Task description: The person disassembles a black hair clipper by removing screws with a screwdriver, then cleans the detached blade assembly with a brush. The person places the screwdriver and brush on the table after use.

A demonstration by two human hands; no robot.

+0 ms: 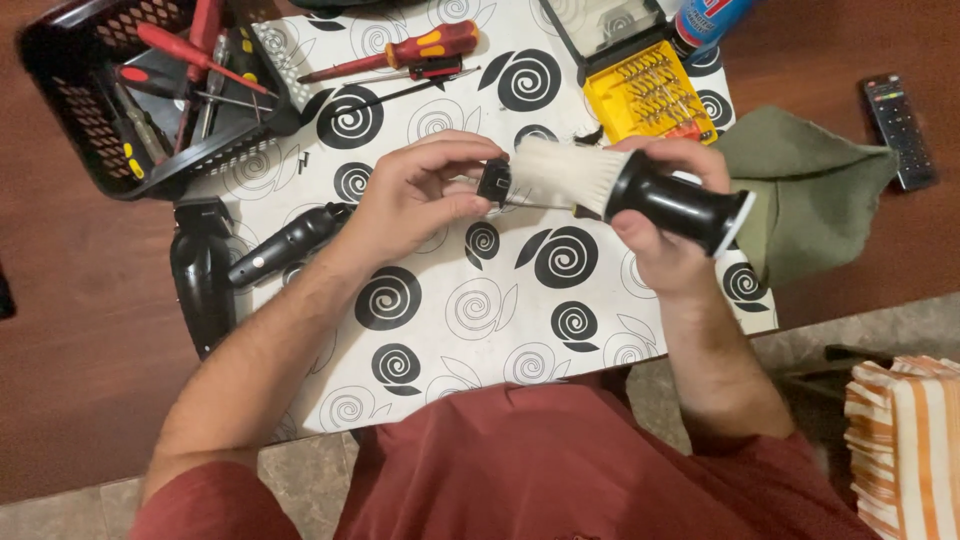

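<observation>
My right hand (668, 215) grips a brush with a thick black handle (680, 205) and white bristles (562, 175), held level above the table. My left hand (415, 195) pinches a small black part (494, 183) between thumb and fingers, right against the bristle tips. Both hands hover over a white mat with black spiral patterns (520, 320).
A black basket (70, 110) of screwdrivers sits at the back left. A red-and-yellow screwdriver (400, 53), a yellow bit case (645, 92), a green cloth (810, 190), a remote (898, 130) and black device parts (205, 270) lie around. A striped cloth (905, 440) is at lower right.
</observation>
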